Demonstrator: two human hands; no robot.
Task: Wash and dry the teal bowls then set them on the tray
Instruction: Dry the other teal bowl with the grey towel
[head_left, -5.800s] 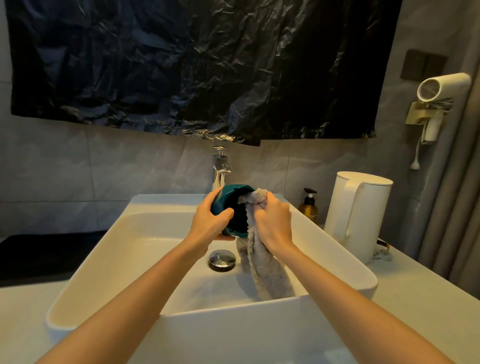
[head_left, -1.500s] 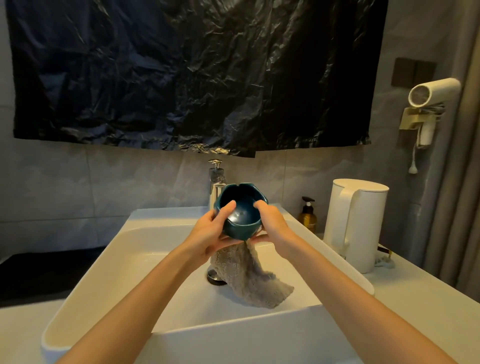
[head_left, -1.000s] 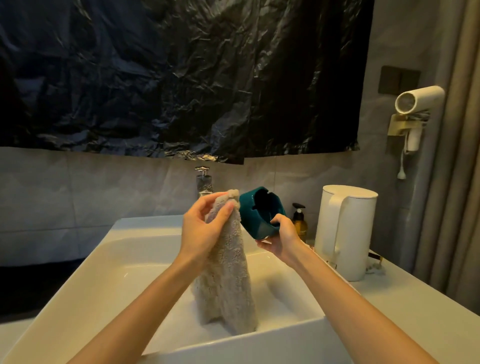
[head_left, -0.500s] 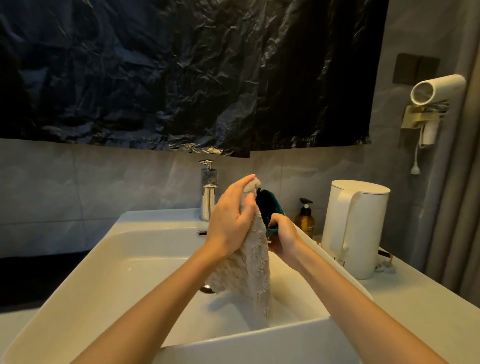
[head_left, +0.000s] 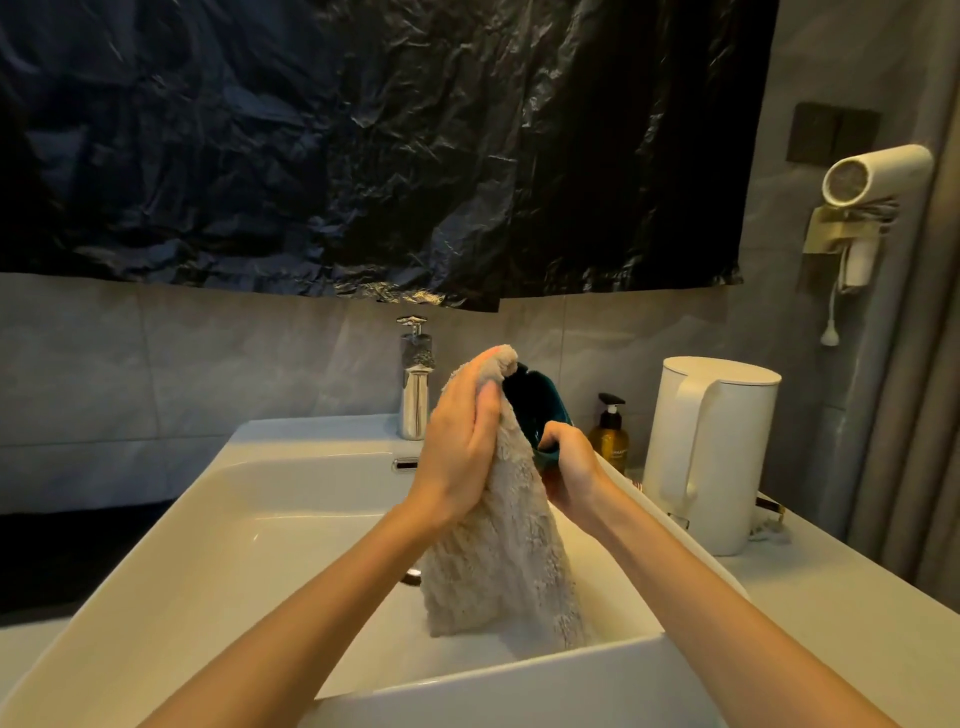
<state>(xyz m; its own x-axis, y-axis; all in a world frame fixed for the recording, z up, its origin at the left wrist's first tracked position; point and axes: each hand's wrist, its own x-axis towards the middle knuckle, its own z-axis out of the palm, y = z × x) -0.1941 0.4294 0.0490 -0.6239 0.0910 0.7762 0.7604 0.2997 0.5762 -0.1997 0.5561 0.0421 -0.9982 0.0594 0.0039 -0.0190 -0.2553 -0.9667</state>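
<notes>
Left hand (head_left: 462, 447) is raised over the sink (head_left: 291, 499), fingers closed on the top of a beige cloth (head_left: 498, 561) and pressing it against the teal bowl (head_left: 540, 410). Right hand (head_left: 569, 470) is clamped on the bowl's lower rim and underside, thumb over the edge. The bowl is held in the air above the right part of the basin, tipped on its side with its opening toward the left hand; most of it is hidden behind cloth and fingers.

Counts: one teal bowl in view, one cloth, two hands, one tap, one kettle, one pump bottle, one hair dryer.

Surface and room: white rectangular basin sits on a pale counter (head_left: 831, 623). Wall behind is grey tile. A large sheet of crumpled black plastic (head_left: 363, 145) covers the upper wall above the tap. Lighting is dim and warm.

Surroundings: chrome tap (head_left: 414, 384) stands at the back rim of the sink, just left of the left hand. The cloth hangs down into the basin and covers most of the drain. A white kettle (head_left: 711, 452) stands on the counter right of the sink, with an amber pump bottle (head_left: 609, 436) between it and the right hand. A white hair dryer (head_left: 872, 174) hangs in a wall holder at upper right, beside a curtain (head_left: 914, 415).
</notes>
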